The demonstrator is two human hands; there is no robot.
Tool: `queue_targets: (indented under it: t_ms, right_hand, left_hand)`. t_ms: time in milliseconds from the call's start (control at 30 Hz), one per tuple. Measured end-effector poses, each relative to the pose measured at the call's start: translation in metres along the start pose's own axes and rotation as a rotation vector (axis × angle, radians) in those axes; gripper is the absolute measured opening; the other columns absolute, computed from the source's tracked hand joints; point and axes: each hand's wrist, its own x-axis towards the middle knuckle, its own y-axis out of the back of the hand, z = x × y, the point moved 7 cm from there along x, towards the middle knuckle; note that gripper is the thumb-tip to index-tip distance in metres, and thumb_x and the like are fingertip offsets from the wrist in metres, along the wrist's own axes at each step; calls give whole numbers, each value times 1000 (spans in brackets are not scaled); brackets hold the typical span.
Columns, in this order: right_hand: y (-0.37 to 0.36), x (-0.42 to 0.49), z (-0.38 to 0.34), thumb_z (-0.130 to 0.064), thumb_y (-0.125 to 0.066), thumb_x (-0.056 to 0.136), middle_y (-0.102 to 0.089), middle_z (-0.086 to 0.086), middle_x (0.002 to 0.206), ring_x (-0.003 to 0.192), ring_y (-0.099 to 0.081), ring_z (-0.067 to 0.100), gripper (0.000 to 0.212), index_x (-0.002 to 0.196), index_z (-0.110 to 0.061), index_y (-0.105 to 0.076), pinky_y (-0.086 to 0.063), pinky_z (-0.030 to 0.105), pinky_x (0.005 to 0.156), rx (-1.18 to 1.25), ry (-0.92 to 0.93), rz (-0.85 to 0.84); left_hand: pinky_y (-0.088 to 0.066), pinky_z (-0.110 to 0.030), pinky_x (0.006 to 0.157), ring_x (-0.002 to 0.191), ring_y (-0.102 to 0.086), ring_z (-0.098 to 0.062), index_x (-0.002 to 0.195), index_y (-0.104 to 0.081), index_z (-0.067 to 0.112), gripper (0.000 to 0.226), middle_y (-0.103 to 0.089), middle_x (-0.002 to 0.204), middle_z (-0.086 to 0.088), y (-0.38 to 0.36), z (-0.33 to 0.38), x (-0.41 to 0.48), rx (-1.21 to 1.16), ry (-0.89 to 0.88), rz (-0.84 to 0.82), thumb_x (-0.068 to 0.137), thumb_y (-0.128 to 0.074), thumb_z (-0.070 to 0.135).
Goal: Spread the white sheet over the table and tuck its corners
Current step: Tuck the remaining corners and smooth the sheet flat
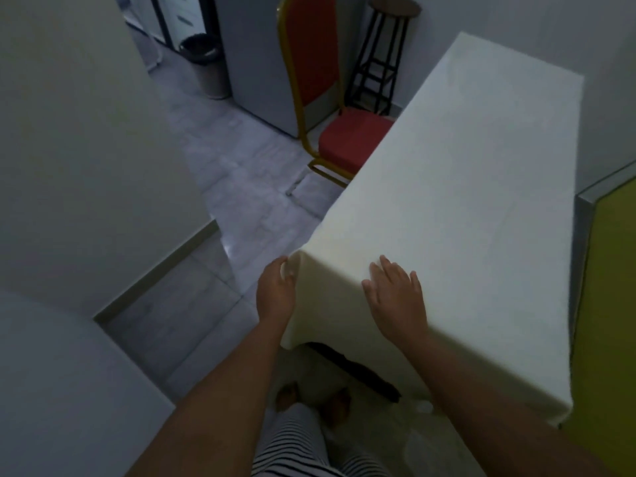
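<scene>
The white sheet (pixel 464 187) lies spread over the whole long table, hanging down its near end and left side. My left hand (pixel 275 290) is at the near left corner, its fingers curled around the sheet's hanging fold there. My right hand (pixel 395 294) lies flat with straight fingers on the sheet at the table's near edge, just right of that corner. Below the hanging cloth a dark part of the table frame (pixel 361 370) shows.
A red chair with a gold frame (pixel 330 125) stands against the table's left side, a black stool (pixel 382 60) behind it. A yellow-green panel (pixel 609 304) borders the table's right. A bin (pixel 206 63) stands far left. My feet (pixel 309 401) are on the tiled floor.
</scene>
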Motion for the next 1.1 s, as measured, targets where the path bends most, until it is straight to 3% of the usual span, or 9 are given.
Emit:
queue_targets:
  t_ms: [133,233,400,533,667,767,867,967,1100]
  right_hand:
    - [-1,16,-20,-40,-28,101,-26,3,157,143,-24,21,48,144,-19,-37,-11,44,117,-7,49,-12]
    - [-3,26,-31,-41,-26,101,-29,5,155,142,-27,24,49,143,-18,-40,-13,46,116,-7,87,-15]
    - [0,38,-39,-48,-17,95,-37,6,151,139,-33,23,58,137,-19,-46,-19,47,115,-5,114,3]
    - [-5,38,-36,-48,-18,95,-36,5,152,139,-32,23,58,140,-21,-43,-20,46,114,-11,86,-18]
    - [-10,37,-36,-53,-11,93,-37,5,151,139,-32,24,65,142,-21,-41,-25,46,114,17,76,-19]
    - [-12,40,-36,-52,-12,94,-41,7,149,137,-36,26,65,140,-20,-44,-29,46,112,3,90,-17]
    - [-14,41,-34,-52,-13,95,-41,6,148,136,-36,25,63,140,-20,-44,-29,46,112,4,93,-5]
    - [-16,40,-35,-51,-14,96,-43,7,148,136,-38,26,62,139,-20,-46,-30,46,111,-5,86,16]
    - [-17,39,-36,-49,-17,97,-46,9,145,132,-42,28,60,137,-17,-49,-33,46,109,3,105,47]
  left_hand:
    - [-44,-28,77,96,-60,-22,109,-62,17,20,-66,107,-5,5,-1,14,61,-41,-33,98,-46,21]
    - [-46,-32,67,81,-57,-18,95,-57,15,13,-64,93,-3,12,-5,16,125,-49,-51,96,-48,24]
    - [-45,-34,61,74,-55,-18,87,-51,18,12,-58,83,-1,32,2,23,178,-118,65,96,-45,23]
    - [-42,-36,63,75,-53,-20,83,-47,18,17,-53,80,0,15,-3,19,202,-156,-47,94,-46,30]
    - [-43,-37,65,71,-53,-21,78,-45,15,38,-55,77,-3,-8,-23,11,297,-11,-104,86,-57,50]
    - [-40,-38,62,73,-56,-30,74,-39,14,27,-53,73,-9,-7,-26,11,223,41,-68,91,-56,26]
    - [-35,-35,56,66,-49,-25,73,-38,14,21,-46,68,-5,10,-24,19,215,32,18,88,-54,10]
    - [-31,-33,54,62,-44,-20,73,-40,15,20,-46,68,-3,15,-19,17,209,8,86,85,-55,9]
    - [-44,-36,65,76,-52,-20,84,-46,14,7,-53,85,-3,-22,-38,-15,274,73,-49,89,-50,11]
